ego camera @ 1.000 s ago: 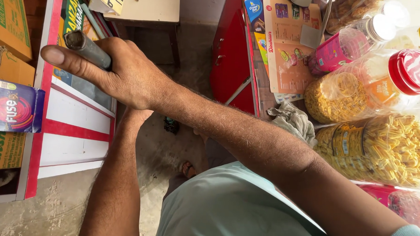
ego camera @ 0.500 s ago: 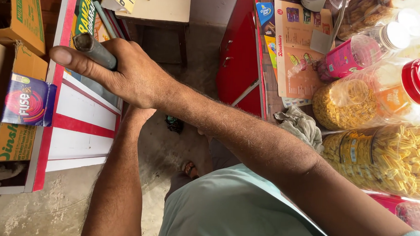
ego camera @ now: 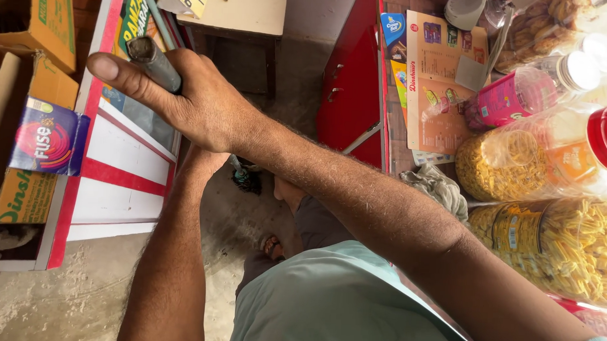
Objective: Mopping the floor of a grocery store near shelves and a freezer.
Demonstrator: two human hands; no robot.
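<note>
Grey metal tube (ego camera: 156, 62) gripped in the right hand (ego camera: 191, 103).

The tube stood tilted over the red-and-white panel (ego camera: 118, 177), its open end uppermost. The right hand's fingers were clenched around it, thumb extended along the panel's red edge. The left hand (ego camera: 203, 163) lay beneath the right wrist; its fingers were hidden, so their state cannot be told. A purple box (ego camera: 46, 138) sat left of the panel; snack jars (ego camera: 550, 246) were well apart, right.

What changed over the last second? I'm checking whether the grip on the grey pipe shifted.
The right hand and grey pipe sit higher and further right in view, as do the shelves and snack jars. The grip stays closed on the pipe; the left hand remains hidden beneath.
</note>
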